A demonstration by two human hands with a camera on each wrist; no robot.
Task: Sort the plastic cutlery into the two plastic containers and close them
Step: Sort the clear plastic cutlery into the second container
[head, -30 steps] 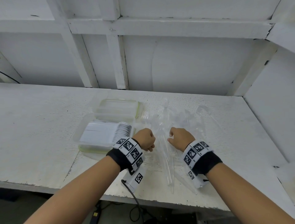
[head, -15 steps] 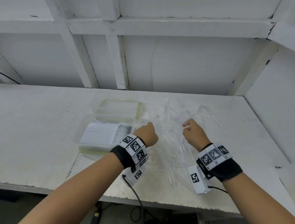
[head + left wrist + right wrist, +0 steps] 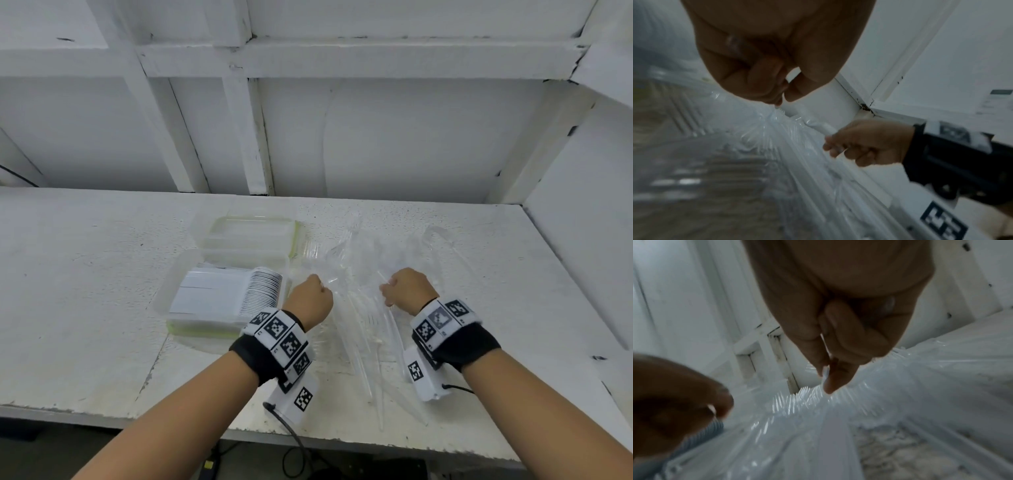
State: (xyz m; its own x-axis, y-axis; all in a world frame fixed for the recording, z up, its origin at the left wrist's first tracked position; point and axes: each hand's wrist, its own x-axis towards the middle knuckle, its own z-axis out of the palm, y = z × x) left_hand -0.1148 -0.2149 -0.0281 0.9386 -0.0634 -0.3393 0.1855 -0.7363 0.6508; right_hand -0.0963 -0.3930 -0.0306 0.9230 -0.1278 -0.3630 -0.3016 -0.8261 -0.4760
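Both hands have drifted apart and forward over the past second, from nearly knuckle to knuckle to either side of the heap of clear cutlery. On the left hand (image 3: 310, 301), thumb and forefinger are pinched together on a thin clear edge at the top of the heap, the other fingers curled into the palm; whether that edge is film or a utensil cannot be told from the blurred wrist view. On the right hand (image 3: 407, 289), the fingers are likewise curled, nipping a pale sliver of clear plastic between thumb and fingertips. Between and beneath the two fists lies the clear plastic cutlery (image 3: 359, 315), a loose spread of forks whose tines show near the far end and whose long handles run toward the near edge of the table (image 3: 85, 274). Just left of the left hand sits an open plastic container (image 3: 205, 325) with a green rim, holding a packed row of white spoons (image 3: 233, 294). A second container (image 3: 253, 236), also green-rimmed and transparent, sits just behind it. Each wrist wears a black band (image 3: 469, 346) carrying white blocks printed with black square markers. White panelled walls rise behind the table and to its right.
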